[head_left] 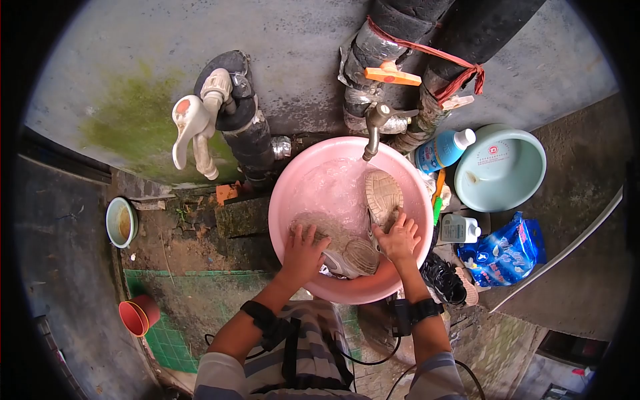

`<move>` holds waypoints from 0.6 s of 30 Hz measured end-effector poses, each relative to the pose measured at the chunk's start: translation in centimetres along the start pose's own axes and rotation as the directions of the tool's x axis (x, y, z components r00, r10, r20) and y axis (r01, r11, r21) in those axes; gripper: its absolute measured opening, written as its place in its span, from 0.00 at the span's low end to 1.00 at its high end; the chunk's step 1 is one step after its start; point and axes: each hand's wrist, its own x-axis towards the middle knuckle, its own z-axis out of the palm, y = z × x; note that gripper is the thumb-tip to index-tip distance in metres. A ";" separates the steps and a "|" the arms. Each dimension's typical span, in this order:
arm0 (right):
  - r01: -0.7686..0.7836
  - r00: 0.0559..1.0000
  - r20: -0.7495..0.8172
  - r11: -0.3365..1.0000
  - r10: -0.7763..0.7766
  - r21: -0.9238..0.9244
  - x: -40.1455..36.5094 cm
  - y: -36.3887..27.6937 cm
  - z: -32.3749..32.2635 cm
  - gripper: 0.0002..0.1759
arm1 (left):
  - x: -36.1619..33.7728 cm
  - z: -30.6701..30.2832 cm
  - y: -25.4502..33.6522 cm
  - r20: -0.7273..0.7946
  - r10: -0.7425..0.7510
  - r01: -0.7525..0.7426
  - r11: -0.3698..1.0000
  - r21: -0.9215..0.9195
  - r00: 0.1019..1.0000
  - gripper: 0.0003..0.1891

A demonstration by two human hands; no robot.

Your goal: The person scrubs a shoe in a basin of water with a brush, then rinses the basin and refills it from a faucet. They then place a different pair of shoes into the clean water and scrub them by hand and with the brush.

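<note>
Torso: striped grey-and-pale garment [319, 327], black webbing strap [291, 350] | Sleeves [222, 373]: short, striped | Left forearm: black band [265, 323] | Right forearm: black cuff [425, 309], boxy black module [402, 317] | Cable [373, 363]: thin, black

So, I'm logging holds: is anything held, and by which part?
It cannot be told: the left hand lies spread at the left end of the nearer shoe, the right hand spread at the near end of the farther shoe.
</note>
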 end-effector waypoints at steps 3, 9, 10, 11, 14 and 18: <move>-0.004 1.000 0.005 1.000 0.004 0.003 0.0 0.0 0.0 0.51 | 0.0 -0.1 0.0 -0.016 0.011 -0.011 1.000 0.013 1.000 0.24; -0.007 1.000 -0.002 1.000 0.007 0.007 -0.1 -0.1 0.0 0.51 | -0.1 -0.1 0.0 0.025 0.004 -0.004 1.000 0.000 1.000 0.24; -0.002 1.000 -0.006 1.000 0.002 0.011 -0.1 0.0 0.0 0.50 | 0.0 -0.1 0.0 0.031 0.001 -0.001 1.000 -0.002 1.000 0.24; 0.002 1.000 -0.010 1.000 -0.002 0.016 -0.1 0.0 0.0 0.50 | 0.0 -0.2 0.0 0.036 -0.002 0.002 1.000 -0.004 0.999 0.25; 0.000 1.000 -0.013 1.000 0.000 0.012 -0.1 -0.1 -0.1 0.51 | 0.0 -0.3 0.0 0.033 0.001 -0.001 1.000 0.009 0.999 0.25; 0.002 1.000 -0.017 1.000 -0.002 0.001 -0.1 -0.1 0.1 0.51 | 0.0 -0.3 0.0 0.045 0.001 -0.002 1.000 0.008 0.999 0.25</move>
